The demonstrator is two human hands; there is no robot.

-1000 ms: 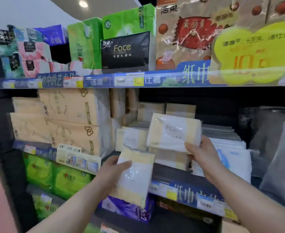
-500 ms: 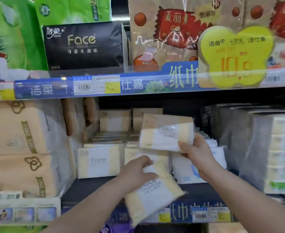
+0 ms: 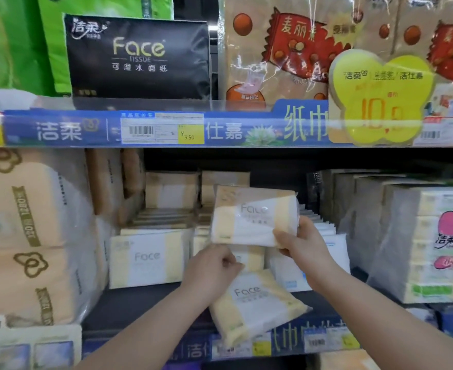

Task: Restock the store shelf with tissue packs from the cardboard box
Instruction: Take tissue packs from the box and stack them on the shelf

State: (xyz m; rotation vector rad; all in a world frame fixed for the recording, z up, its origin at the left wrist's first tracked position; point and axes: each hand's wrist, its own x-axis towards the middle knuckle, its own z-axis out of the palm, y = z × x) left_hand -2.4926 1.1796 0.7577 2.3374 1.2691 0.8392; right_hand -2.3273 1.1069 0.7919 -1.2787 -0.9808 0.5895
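right hand [image 3: 304,243] curled round upper Face tissue pack [image 3: 252,216] at its right end, left hand [image 3: 210,272] gripping lower Face pack [image 3: 257,303] by its top edge, shelf [image 3: 145,305] below

Hands: two are showing, left hand [image 3: 212,271], right hand [image 3: 304,245]
Held tissue packs: two are being gripped, upper pack [image 3: 249,217], lower pack [image 3: 257,308]
Black Face pack [image 3: 140,57]: one is standing
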